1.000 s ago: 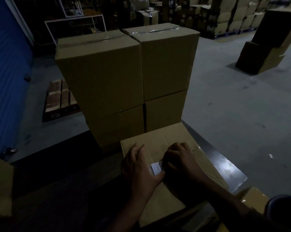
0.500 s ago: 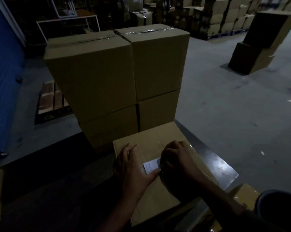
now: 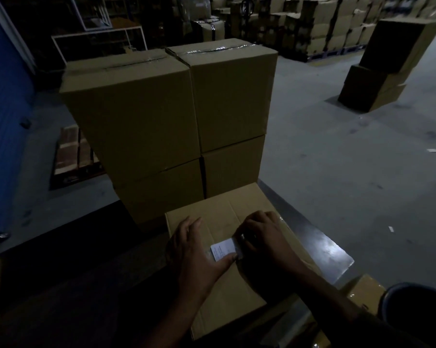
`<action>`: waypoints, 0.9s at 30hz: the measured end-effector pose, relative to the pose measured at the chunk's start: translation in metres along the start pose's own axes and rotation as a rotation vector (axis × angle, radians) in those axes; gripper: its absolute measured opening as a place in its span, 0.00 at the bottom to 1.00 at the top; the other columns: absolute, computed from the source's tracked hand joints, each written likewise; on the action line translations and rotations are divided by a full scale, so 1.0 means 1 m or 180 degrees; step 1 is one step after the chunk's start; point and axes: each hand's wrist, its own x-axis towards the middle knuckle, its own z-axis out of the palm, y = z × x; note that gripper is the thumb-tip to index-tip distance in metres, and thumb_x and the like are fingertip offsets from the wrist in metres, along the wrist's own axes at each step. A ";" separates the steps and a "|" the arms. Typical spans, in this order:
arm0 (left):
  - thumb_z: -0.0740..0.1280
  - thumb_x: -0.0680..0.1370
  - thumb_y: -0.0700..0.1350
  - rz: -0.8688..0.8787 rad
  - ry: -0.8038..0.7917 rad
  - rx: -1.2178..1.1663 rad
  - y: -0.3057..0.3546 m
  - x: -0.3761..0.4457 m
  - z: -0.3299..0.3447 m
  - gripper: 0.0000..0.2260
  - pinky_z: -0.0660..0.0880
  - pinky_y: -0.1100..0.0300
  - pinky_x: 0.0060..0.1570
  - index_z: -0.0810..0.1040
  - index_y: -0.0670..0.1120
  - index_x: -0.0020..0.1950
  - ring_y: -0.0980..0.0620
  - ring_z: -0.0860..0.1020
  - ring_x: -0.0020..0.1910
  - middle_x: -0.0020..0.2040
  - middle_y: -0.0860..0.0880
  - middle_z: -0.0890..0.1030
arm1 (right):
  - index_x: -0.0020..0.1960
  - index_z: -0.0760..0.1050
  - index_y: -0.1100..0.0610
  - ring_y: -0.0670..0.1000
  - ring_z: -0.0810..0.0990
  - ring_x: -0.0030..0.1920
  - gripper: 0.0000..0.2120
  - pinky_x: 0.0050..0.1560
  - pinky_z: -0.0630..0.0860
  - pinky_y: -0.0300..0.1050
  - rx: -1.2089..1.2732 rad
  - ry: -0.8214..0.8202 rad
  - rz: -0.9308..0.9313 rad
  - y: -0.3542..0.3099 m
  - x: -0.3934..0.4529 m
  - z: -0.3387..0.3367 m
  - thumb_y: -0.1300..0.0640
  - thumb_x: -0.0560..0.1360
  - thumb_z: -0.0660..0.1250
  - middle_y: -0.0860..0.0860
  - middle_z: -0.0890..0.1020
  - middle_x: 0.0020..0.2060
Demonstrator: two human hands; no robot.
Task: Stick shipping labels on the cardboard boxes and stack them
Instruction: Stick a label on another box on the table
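More label (image 3: 223, 248) shows lower centre: left hand (image 3: 194, 254) flat pinning it on box (image 3: 227, 292), right hand (image 3: 264, 241) pinching backing; next, smooth down.

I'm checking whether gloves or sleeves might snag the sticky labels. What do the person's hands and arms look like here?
Both the left hand and the right hand are bare: no gloves show. No ring or watch can be made out, though the light is dim. Both forearms are bare as far as the picture shows them, with no sleeve or cuff in view.
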 end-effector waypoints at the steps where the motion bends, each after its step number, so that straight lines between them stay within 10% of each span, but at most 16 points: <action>1: 0.66 0.61 0.78 0.0013 0.0016 -0.0001 0.000 0.000 0.000 0.51 0.65 0.36 0.73 0.64 0.55 0.78 0.47 0.62 0.79 0.80 0.52 0.63 | 0.53 0.82 0.47 0.46 0.70 0.58 0.19 0.55 0.57 0.40 0.0055 0.0009 -0.0019 0.000 0.001 0.000 0.39 0.76 0.58 0.45 0.79 0.56; 12: 0.64 0.61 0.80 -0.0061 -0.0041 0.0006 -0.002 0.001 0.001 0.51 0.64 0.38 0.74 0.66 0.55 0.79 0.48 0.61 0.80 0.80 0.52 0.63 | 0.52 0.83 0.44 0.52 0.72 0.58 0.16 0.58 0.68 0.48 -0.0158 0.0153 0.0124 0.001 -0.010 -0.003 0.38 0.73 0.63 0.46 0.79 0.54; 19: 0.63 0.62 0.83 0.0052 0.0115 0.0237 -0.007 0.021 -0.002 0.39 0.61 0.33 0.76 0.74 0.56 0.60 0.48 0.68 0.73 0.68 0.54 0.67 | 0.63 0.79 0.46 0.53 0.75 0.60 0.25 0.57 0.74 0.50 -0.0253 0.0363 0.0357 -0.016 -0.063 0.008 0.49 0.67 0.79 0.49 0.80 0.60; 22: 0.64 0.59 0.85 0.0188 -0.0339 0.0568 -0.010 0.050 -0.012 0.49 0.35 0.39 0.81 0.70 0.57 0.71 0.50 0.50 0.84 0.79 0.52 0.59 | 0.59 0.80 0.47 0.49 0.75 0.56 0.18 0.53 0.73 0.43 -0.0164 0.0617 0.0357 -0.021 -0.074 0.009 0.50 0.70 0.77 0.45 0.79 0.56; 27: 0.65 0.57 0.86 0.0373 -0.1024 0.0897 -0.004 0.075 -0.029 0.63 0.47 0.44 0.80 0.51 0.57 0.85 0.49 0.52 0.83 0.85 0.53 0.55 | 0.53 0.81 0.48 0.47 0.74 0.51 0.09 0.49 0.75 0.45 -0.0198 0.0706 0.0230 -0.017 -0.067 0.009 0.46 0.75 0.70 0.44 0.79 0.50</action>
